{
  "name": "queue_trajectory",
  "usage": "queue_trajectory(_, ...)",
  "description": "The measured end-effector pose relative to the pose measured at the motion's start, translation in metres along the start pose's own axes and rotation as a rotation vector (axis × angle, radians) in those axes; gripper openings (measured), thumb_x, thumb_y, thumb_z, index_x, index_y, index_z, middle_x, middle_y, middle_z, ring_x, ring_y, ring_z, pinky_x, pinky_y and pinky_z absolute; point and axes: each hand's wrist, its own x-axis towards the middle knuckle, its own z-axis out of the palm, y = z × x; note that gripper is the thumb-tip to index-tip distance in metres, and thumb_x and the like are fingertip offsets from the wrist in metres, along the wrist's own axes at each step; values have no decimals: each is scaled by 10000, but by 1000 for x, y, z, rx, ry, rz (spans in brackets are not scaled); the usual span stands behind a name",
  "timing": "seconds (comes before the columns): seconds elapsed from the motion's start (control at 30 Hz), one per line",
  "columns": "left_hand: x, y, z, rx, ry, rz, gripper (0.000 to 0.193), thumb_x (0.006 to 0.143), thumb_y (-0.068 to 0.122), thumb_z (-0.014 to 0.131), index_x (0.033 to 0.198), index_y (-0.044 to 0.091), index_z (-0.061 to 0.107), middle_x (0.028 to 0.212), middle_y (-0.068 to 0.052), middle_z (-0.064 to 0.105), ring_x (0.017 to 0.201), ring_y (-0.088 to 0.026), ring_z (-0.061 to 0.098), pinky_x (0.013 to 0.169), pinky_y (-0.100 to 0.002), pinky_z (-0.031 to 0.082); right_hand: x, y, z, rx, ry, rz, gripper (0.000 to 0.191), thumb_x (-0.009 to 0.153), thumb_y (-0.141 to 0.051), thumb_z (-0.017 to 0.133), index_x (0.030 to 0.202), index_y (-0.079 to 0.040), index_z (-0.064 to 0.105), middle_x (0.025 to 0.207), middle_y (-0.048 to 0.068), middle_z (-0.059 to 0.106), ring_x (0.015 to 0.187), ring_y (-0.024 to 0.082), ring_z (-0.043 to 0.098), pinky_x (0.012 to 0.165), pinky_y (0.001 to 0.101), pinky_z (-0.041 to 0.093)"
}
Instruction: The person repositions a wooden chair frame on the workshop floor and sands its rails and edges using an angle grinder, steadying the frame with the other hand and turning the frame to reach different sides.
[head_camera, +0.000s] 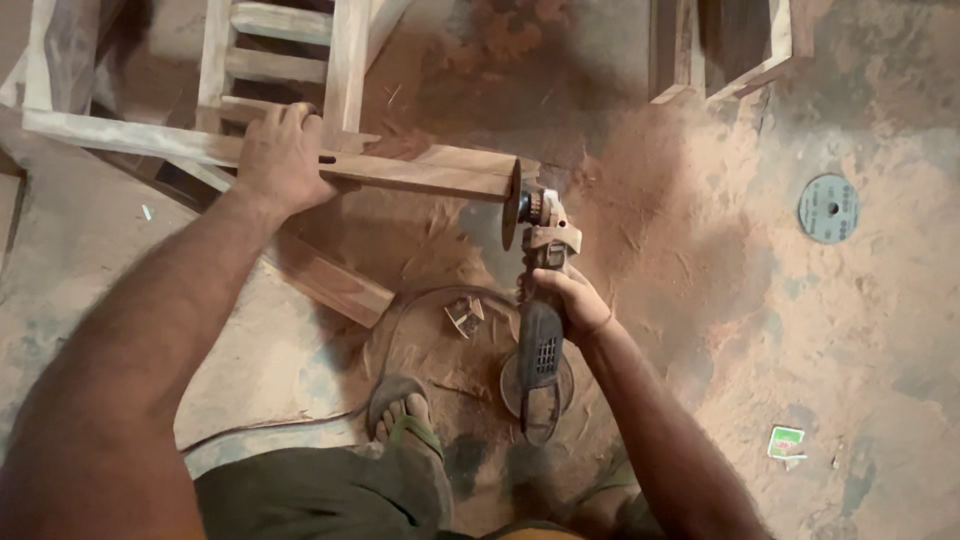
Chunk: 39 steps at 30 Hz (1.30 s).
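A wooden rail (420, 172) of a frame is pressed down by the left hand (280, 155) in the upper left of the frame, the fingers curled over its top edge. An angle grinder (540, 290) is gripped at centre by the right hand (568, 305), fingers wrapped tightly around its body, its disc (511, 205) touching the rail's end. A loose grey disc (828, 208) lies on the dusty floor (700, 300) at right. A sandalled foot (408, 425) is seen at lower centre.

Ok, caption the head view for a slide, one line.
Left hand steadies a wooden beam while the right hand holds an angle grinder at its end, over a sawdust-covered floor.
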Motion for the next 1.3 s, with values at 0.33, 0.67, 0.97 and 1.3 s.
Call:
queue_trajectory(0.33, -2, 0, -7, -94, 39, 1, 904, 639, 620, 896, 1248, 1, 645, 1382, -168, 570, 1284, -353, 516, 1046, -499, 442, -10, 18, -9, -5, 28, 2, 318, 922, -241, 692, 1133, -10, 635, 943, 115, 682, 811, 231, 673, 708, 372, 573)
queue_trajectory(0.67, -2, 0, 6, -89, 141, 48, 830, 686, 603, 901, 1218, 5, 680, 1352, -186, 612, 1255, -378, 547, 1029, -501, 466, -4, 21, -9, -6, 60, -66, 308, 871, -184, 729, 1117, -24, 636, 926, 88, 689, 802, 197, 665, 706, 347, 574)
queue_trajectory(0.97, -1, 1, 7, -63, 109, 63, 839, 631, 573, 925, 1200, 11, 671, 1344, -161, 609, 1258, -370, 540, 1050, -511, 454, 17, 16, -2, -15, 20, -133, 354, 860, -156, 760, 1164, -24, 634, 951, 43, 663, 836, 153, 634, 743, 327, 542)
queue_trajectory(1.3, -2, 5, 5, -91, 97, 28, 830, 680, 586, 907, 1229, 12, 663, 1344, -155, 612, 1259, -369, 544, 1079, -502, 448, 34, 12, -5, 58, 61, 8, 346, 860, -170, 756, 1139, -8, 632, 927, 89, 674, 813, 212, 657, 719, 363, 553)
